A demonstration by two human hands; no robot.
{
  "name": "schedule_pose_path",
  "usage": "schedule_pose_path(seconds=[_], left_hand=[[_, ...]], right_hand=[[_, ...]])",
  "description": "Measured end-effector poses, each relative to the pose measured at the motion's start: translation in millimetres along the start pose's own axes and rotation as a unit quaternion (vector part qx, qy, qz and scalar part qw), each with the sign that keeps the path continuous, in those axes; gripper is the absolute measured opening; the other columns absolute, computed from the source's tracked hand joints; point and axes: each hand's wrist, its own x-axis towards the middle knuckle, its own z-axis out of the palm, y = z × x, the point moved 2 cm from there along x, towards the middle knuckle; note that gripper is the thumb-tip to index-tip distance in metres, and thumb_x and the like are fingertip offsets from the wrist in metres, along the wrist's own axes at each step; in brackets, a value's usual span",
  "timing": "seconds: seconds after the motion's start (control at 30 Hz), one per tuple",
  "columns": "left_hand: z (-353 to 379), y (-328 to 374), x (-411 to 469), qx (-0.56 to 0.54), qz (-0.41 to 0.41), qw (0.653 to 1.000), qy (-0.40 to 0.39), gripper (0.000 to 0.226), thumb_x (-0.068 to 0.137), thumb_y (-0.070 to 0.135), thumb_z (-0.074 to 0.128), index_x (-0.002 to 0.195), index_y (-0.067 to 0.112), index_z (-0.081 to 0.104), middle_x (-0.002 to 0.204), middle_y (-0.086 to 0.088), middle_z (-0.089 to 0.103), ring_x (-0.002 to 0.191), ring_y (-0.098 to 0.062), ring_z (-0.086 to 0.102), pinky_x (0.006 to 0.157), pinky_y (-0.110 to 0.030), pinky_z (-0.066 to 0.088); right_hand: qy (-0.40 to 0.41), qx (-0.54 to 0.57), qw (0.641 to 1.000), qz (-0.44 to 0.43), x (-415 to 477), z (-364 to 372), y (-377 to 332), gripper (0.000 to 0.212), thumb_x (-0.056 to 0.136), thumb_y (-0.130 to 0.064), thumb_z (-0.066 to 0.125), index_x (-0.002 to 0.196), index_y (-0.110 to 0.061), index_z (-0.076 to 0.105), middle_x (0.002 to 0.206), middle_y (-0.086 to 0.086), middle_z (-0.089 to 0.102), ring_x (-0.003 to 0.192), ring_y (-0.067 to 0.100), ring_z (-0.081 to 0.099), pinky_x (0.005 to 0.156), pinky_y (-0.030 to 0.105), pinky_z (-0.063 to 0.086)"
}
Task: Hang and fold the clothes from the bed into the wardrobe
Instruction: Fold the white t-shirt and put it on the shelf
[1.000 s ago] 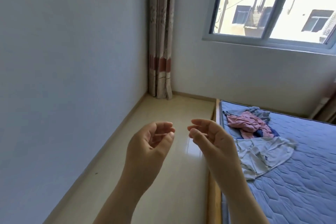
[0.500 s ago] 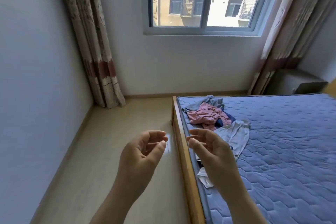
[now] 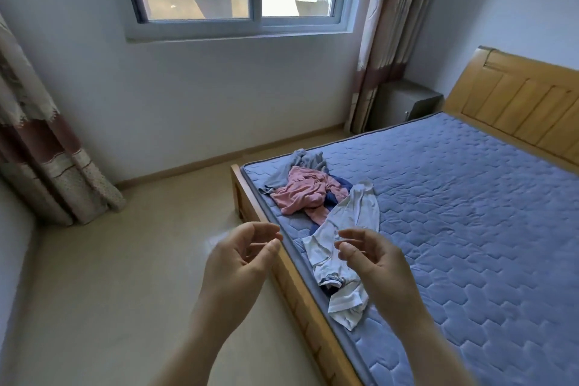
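Clothes (image 3: 316,197) heaped on bed (image 3: 470,229) corner, closer than a second ago | my left hand (image 3: 241,260) and right hand (image 3: 376,263) still raised, loosely curled, holding nothing | headboard (image 3: 517,103) now in view

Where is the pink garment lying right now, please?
The pink garment lies mid-frame in the head view, on the mattress near its left, window-side corner, between a grey garment and a white garment.
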Motion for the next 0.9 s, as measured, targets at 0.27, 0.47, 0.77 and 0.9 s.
schedule_pose_path(seconds=[0.27, 0.47, 0.77, 0.9], left_hand=[[9, -49, 93, 0.021, -0.044, 0.996, -0.069, 0.014, 0.087, 0.014, 0.070, 0.093, 0.027, 0.073, 0.090, 0.010, 0.075, 0.081, -0.008, 0.071, 0.071, -0.020, 0.054], [31, -78, 184, 0.046, -0.060, 0.990, -0.116, 0.015, 0.087, 0.011, 0.069, 0.094, 0.025, 0.072, 0.089, 0.010, 0.075, 0.082, -0.010, 0.070, 0.073, -0.023, 0.053], [76, -133, 285, 0.138, -0.097, 0.966, -0.197, 0.019, 0.086, 0.013, 0.068, 0.086, 0.032, 0.070, 0.085, 0.009, 0.074, 0.079, -0.009, 0.068, 0.069, -0.018, 0.051], [96, -163, 325, 0.170, -0.119, 0.942, -0.262, 0.016, 0.087, 0.016, 0.068, 0.088, 0.032, 0.068, 0.089, 0.008, 0.074, 0.083, -0.009, 0.068, 0.080, -0.032, 0.056]], right_hand=[[0.070, -0.016, 0.996, 0.055, 66, 6, 31, 0.012, 0.091, -0.013, 0.065, 0.098, -0.022, 0.070, 0.097, 0.001, 0.073, 0.095, 0.015, 0.069, 0.087, 0.035, 0.055], [0.108, -0.021, 0.991, 0.076, 140, 3, 59, 0.012, 0.092, -0.016, 0.064, 0.097, -0.026, 0.068, 0.097, -0.002, 0.073, 0.094, 0.010, 0.068, 0.085, 0.030, 0.054], [0.149, -0.046, 0.976, 0.154, 231, -17, 105, 0.004, 0.091, -0.022, 0.066, 0.094, -0.022, 0.068, 0.088, -0.004, 0.071, 0.083, 0.007, 0.067, 0.070, 0.016, 0.050], [0.165, -0.074, 0.963, 0.200, 255, -20, 138, 0.003, 0.090, -0.019, 0.067, 0.091, -0.021, 0.069, 0.085, -0.003, 0.070, 0.082, 0.012, 0.066, 0.071, 0.022, 0.049]])
